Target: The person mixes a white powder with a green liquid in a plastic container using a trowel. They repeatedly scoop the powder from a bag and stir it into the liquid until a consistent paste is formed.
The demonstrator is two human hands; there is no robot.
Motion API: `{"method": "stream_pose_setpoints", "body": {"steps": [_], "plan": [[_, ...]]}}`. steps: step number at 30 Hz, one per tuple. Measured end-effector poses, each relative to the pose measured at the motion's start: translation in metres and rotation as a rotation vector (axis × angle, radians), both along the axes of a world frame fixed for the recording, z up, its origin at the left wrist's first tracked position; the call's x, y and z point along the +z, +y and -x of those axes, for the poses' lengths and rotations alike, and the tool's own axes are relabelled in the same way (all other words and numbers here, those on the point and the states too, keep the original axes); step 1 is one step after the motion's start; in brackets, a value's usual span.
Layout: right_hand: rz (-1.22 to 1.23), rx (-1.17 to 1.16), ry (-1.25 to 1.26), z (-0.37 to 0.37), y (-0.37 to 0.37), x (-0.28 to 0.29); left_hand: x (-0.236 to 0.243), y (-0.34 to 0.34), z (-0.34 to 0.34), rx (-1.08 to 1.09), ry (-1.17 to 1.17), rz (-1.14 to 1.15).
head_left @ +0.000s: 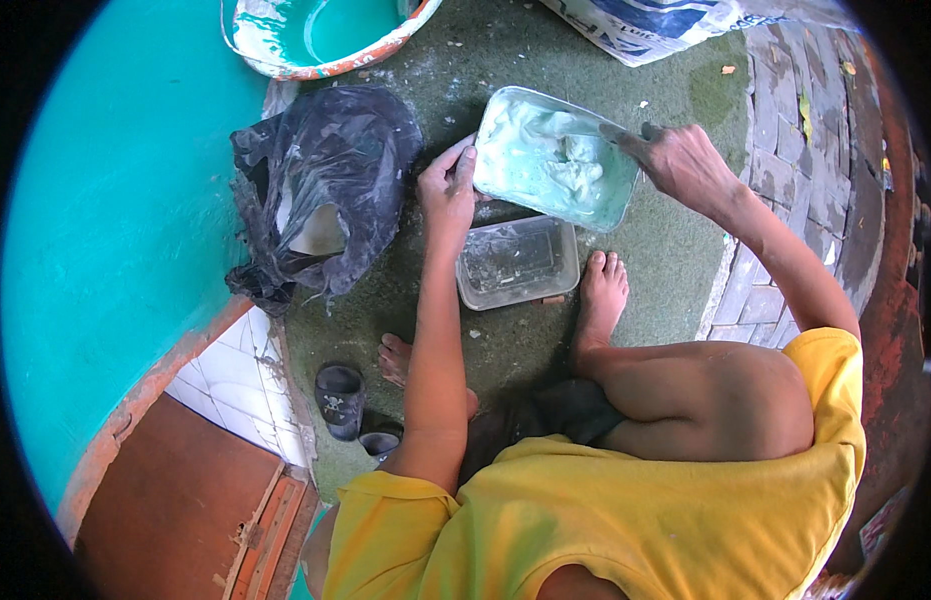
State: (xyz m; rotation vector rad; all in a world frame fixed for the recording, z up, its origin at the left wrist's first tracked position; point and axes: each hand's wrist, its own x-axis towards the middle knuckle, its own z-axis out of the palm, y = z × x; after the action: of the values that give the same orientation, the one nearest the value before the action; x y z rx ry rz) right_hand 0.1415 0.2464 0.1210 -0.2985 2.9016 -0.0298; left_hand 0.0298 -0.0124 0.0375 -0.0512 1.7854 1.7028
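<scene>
My left hand [451, 188] is closed on the left edge of a rectangular plastic tub [482, 183], thumb at the rim. Pale green-white paste [545, 150] lies in it, smeared on the walls and lumped toward the right. At the tub's right side, my right hand [690, 165] is closed round a grey, paste-stained putty knife [617, 136], which reaches over the rim toward the paste. Its far end is hard to make out. Just below the tub sits a second, clear plastic container [517, 268] with whitish residue, on the ground.
A crumpled black plastic bag [370, 150] with something pale inside lies at the left. Behind it stands a paint-smeared bucket [325, 68] beside the turquoise wall [135, 170]. A white printed sack [665, 25] is at the far right. Dark clogs [339, 400] rest near my feet.
</scene>
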Motion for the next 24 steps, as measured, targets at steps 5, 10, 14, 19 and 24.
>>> {"method": "stream_pose_setpoints", "body": {"steps": [5, 10, 14, 19, 24], "plan": [[-0.041, -0.058, -0.127, -0.017, -0.005, 0.003, 0.007, 0.003, -0.001, 0.011, 0.039, 0.021], [0.000, -0.129, -0.224, -0.030, -0.013, 0.016, 0.002, 0.001, -0.002, 0.018, 0.044, 0.026], [0.069, -0.225, -0.248, -0.030, -0.021, 0.019, -0.002, 0.003, -0.002, 0.042, 0.024, 0.010], [0.157, -0.389, -0.330, -0.036, -0.033, 0.017, -0.006, 0.000, -0.002, 0.035, 0.029, -0.009], [0.300, -0.494, -0.352, -0.040, -0.033, 0.016, -0.005, 0.005, -0.005, 0.138, 0.027, -0.081]]}}
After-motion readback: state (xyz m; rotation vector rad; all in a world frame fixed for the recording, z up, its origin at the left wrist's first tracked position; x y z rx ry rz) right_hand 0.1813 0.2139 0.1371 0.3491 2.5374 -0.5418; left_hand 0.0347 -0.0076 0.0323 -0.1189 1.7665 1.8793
